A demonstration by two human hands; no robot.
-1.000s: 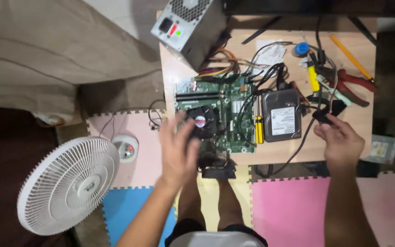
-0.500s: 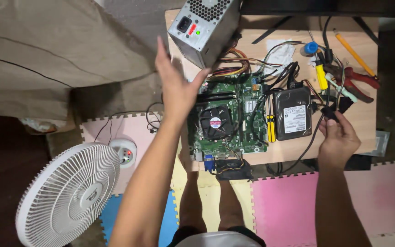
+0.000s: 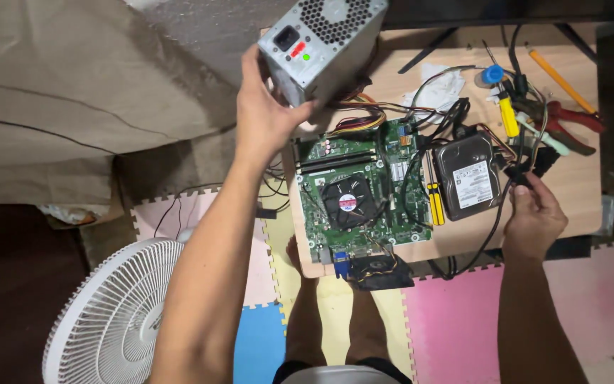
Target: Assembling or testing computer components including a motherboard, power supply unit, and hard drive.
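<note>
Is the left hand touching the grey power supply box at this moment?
Touching. The head view shows the left hand gripping the near corner of the grey power supply box, thumb laid against its side and no gap between them.

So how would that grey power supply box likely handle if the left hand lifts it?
The power supply box is a rigid metal case, so probably heavy for its size. The left hand grips only one lower corner, so it may tip. Its wire bundle runs to the motherboard and would likely tug.
</note>
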